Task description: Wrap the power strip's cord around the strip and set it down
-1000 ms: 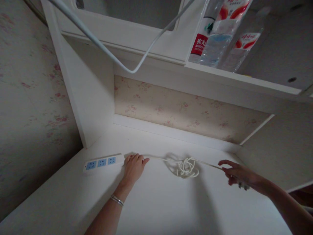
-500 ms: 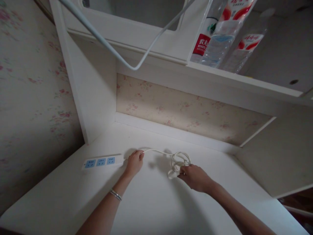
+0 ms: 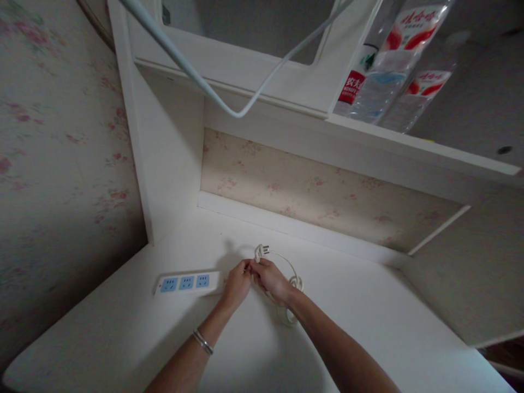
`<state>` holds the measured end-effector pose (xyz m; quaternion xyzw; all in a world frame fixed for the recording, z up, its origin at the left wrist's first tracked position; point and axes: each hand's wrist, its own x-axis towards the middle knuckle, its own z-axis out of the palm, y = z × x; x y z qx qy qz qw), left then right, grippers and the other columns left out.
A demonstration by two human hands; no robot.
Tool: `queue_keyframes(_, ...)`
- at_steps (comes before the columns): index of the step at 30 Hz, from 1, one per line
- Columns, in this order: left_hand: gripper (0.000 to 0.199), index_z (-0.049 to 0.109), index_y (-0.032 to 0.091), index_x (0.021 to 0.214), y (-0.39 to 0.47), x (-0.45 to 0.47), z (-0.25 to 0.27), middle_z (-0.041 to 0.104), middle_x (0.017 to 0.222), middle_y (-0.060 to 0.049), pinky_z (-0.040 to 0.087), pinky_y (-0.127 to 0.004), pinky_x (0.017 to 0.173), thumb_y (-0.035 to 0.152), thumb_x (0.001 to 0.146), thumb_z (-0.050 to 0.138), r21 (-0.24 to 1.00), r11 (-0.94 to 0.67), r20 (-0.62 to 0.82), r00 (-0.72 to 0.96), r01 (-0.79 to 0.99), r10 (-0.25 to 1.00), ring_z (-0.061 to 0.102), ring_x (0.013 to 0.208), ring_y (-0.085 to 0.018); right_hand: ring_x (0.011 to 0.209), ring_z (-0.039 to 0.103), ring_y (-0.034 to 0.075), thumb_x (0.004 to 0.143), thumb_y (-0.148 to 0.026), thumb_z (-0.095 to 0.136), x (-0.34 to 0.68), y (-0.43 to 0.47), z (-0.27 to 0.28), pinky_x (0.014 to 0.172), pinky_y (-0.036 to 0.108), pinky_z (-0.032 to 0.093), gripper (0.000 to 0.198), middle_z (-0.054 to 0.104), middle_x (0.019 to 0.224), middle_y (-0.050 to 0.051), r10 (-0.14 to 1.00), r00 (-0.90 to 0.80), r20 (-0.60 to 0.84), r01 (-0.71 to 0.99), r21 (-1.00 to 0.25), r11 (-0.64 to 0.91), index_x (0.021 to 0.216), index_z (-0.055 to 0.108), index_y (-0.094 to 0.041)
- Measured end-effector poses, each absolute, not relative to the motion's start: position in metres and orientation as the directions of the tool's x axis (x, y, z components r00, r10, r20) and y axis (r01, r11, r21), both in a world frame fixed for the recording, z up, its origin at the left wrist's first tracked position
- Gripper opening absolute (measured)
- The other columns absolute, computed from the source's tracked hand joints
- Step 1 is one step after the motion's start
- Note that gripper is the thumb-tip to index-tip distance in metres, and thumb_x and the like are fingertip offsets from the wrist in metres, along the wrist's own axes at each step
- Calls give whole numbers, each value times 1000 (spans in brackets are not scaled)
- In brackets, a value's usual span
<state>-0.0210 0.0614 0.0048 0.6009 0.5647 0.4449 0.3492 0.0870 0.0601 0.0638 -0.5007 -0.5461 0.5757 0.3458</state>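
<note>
A white power strip (image 3: 190,282) with blue socket faces lies on the white desk, just left of my left hand (image 3: 238,284). That hand is closed, its fingertips pinched on the white cord and meeting those of my other hand; the pinched spot is partly hidden. My right hand (image 3: 270,279) is closed around the base of a white plug (image 3: 259,251), whose metal prongs point right. From the plug, a thin cord (image 3: 291,263) curves over to a loosely coiled part of the cord (image 3: 296,283), which rests beside and partly behind my right wrist.
Over the desk (image 3: 368,327) hangs a shelf unit (image 3: 262,93) with several plastic bottles (image 3: 403,52) at upper right. A pale bent lamp arm or tube (image 3: 239,113) crosses in front of it. Flowered wallpaper (image 3: 73,136) covers the wall at left.
My right hand has moved left from the cord coil to meet my left hand, and the plug now stands up at its fingertips. The coil lies looser on the desk.
</note>
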Motion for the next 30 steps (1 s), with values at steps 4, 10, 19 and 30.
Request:
queue_keyframes(4, 23, 61, 17, 85, 54, -19, 8, 69, 87, -4, 45, -26, 71, 18, 85, 38, 943, -154, 153, 28, 296, 988, 62, 83, -18, 37, 25, 7, 81, -48, 51, 71, 80, 65, 38, 22, 15, 31, 36, 43, -10, 956, -231, -180, 87, -983, -163, 85, 50, -17)
queue_keyframes(10, 11, 58, 17, 80, 48, -13, 10, 64, 73, -1, 38, -23, 58, 20, 80, 48, 933, -157, 155, 32, 324, 987, 56, 65, -14, 37, 19, 6, 79, -45, 54, 69, 88, 76, 37, 21, 13, 30, 34, 44, -12, 929, -302, -215, 113, -975, -189, 89, 51, -17)
queue_keyframes(19, 11, 58, 18, 89, 52, -12, -1, 67, 83, -3, 40, -23, 63, 24, 83, 52, 899, -211, 228, -1, 383, 974, 60, 71, -15, 51, 47, 10, 77, -34, 59, 92, 90, 71, 51, 22, 34, 18, 53, 56, -3, 969, -222, -110, 356, -934, -25, 76, 60, -16)
queue_keyframes(30, 56, 21, 14, 145, 44, -12, 6, 71, 88, -8, 41, -25, 62, 31, 94, 36, 831, -128, 192, -63, 542, 979, 66, 77, -20, 104, 57, 28, 86, -23, 46, 107, 57, 61, 86, 36, 42, 29, 64, 109, 19, 972, -218, 94, 933, -272, 235, 104, 65, -11)
